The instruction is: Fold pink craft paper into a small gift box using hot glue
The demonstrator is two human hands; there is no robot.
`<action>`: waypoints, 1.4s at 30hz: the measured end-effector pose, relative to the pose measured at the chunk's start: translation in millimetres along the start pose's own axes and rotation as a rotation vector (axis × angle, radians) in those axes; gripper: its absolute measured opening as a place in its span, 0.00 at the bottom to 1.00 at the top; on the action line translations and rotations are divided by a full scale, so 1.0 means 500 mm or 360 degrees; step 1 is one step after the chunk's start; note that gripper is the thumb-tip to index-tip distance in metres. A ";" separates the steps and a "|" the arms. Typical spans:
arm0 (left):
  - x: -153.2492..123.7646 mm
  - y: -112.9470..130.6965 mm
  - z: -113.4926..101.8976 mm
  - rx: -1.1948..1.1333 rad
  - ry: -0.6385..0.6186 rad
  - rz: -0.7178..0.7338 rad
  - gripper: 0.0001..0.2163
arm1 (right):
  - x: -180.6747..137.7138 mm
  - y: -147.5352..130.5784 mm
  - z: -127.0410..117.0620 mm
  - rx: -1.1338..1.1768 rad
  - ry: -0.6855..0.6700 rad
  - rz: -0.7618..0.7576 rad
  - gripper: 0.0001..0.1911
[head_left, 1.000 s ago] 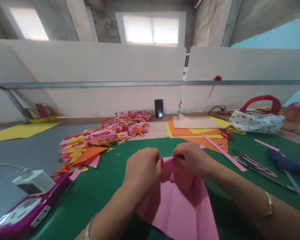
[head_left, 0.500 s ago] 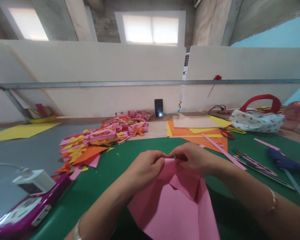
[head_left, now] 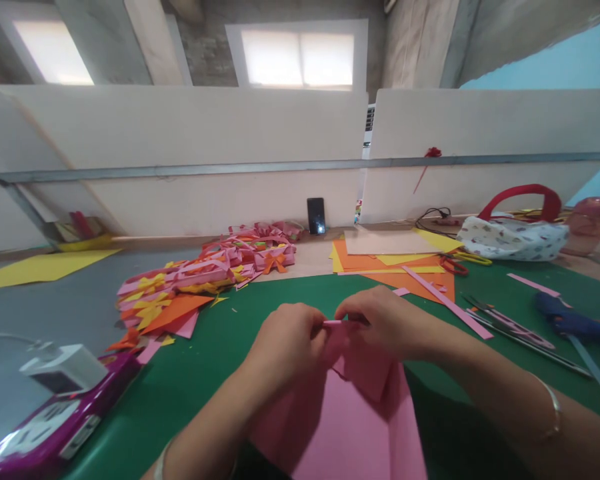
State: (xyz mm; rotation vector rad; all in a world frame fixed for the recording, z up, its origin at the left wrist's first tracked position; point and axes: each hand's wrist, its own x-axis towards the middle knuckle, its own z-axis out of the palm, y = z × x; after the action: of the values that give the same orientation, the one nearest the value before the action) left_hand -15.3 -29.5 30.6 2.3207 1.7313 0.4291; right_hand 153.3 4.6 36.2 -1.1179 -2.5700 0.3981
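A pink paper sheet (head_left: 353, 427) with fold creases lies on the green mat (head_left: 215, 360) in front of me, its far edge lifted. My left hand (head_left: 287, 343) pinches that far edge from the left. My right hand (head_left: 385, 320) pinches the same edge from the right, fingertips almost meeting the left hand's. A folded flap of the sheet hangs below both hands.
A heap of pink, yellow and orange paper bows (head_left: 205, 280) lies at the left. Orange and yellow sheets (head_left: 395, 263) are stacked behind the hands. Scissors (head_left: 510, 327) and a blue glue gun (head_left: 575, 323) lie at the right. A purple power strip (head_left: 50, 427) sits near left. A phone (head_left: 316, 215) leans on the partition.
Both hands have kept hold of the pink sheet's far edge and pressed it into a narrower fold. The sheet has shifted slightly toward me.
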 end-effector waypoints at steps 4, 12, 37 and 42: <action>-0.003 0.008 0.001 0.0191 0.0059 -0.0045 0.14 | 0.003 -0.004 0.007 -0.0073 0.0030 0.0046 0.10; -0.015 0.002 -0.019 0.0128 0.0179 -0.0151 0.04 | 0.008 -0.003 0.006 -0.0043 0.0167 0.0206 0.07; -0.005 0.012 0.012 0.0114 0.0145 0.0098 0.11 | 0.001 0.008 0.028 -0.0100 -0.0314 0.0053 0.03; -0.005 0.006 -0.001 0.0173 0.0240 -0.0018 0.11 | 0.005 0.017 0.010 -0.0079 -0.0268 0.0175 0.07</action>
State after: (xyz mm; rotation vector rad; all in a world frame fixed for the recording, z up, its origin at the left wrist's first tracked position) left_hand -13.5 -32.9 31.6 2.4083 1.8790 0.5331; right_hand 155.4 11.3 28.9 -1.2987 -2.6836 0.4759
